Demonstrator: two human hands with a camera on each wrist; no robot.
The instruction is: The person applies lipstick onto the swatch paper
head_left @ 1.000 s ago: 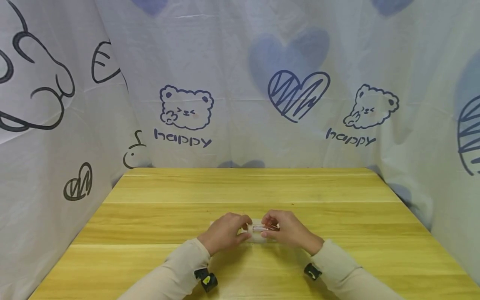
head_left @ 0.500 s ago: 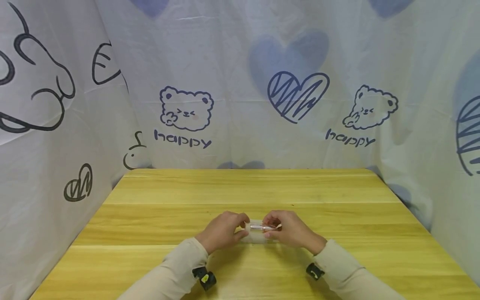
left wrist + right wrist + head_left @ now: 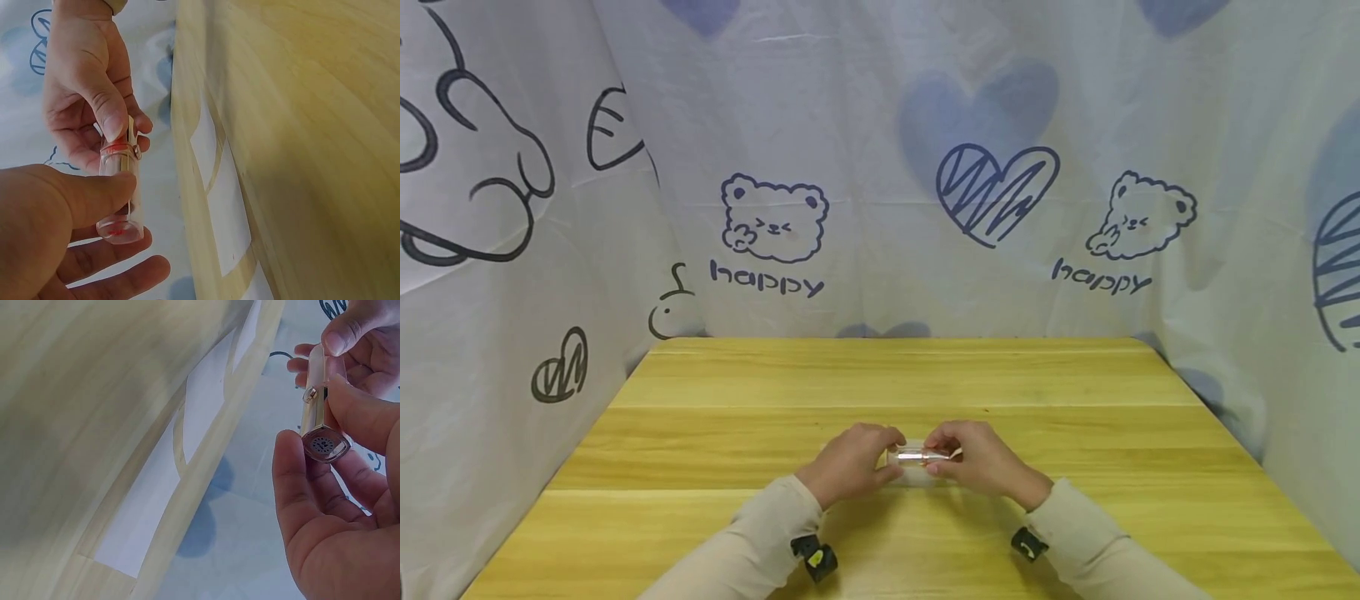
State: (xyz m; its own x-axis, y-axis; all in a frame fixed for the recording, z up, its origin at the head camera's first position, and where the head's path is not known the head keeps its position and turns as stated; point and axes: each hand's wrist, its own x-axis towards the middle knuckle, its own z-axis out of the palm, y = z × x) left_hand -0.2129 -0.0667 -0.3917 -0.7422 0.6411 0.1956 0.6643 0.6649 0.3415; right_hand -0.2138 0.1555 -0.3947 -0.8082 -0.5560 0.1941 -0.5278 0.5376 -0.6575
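Observation:
A lipstick tube (image 3: 917, 456) lies lengthwise between the two hands, just over the table. Its left part is clear with red print, and its right part is gold-coloured with a small metal loop at the join. The left hand (image 3: 855, 464) pinches the clear end (image 3: 120, 232) between thumb and fingers. At the other end, the right hand (image 3: 981, 461) grips the gold-coloured base (image 3: 317, 419) between thumb and fingertips. A round printed label (image 3: 322, 445) faces out from the base's end in the right wrist view.
White paper pieces (image 3: 228, 212) lie flat on the wooden table (image 3: 700, 458) beneath the hands. A printed curtain (image 3: 880, 167) hangs behind the table and along both sides. Each sleeve carries a black wrist camera (image 3: 814, 560).
The left hand shifted slightly left and then back right along the tube. The right hand moved a little to the right early on and keeps its grip. More of the tube shows between them.

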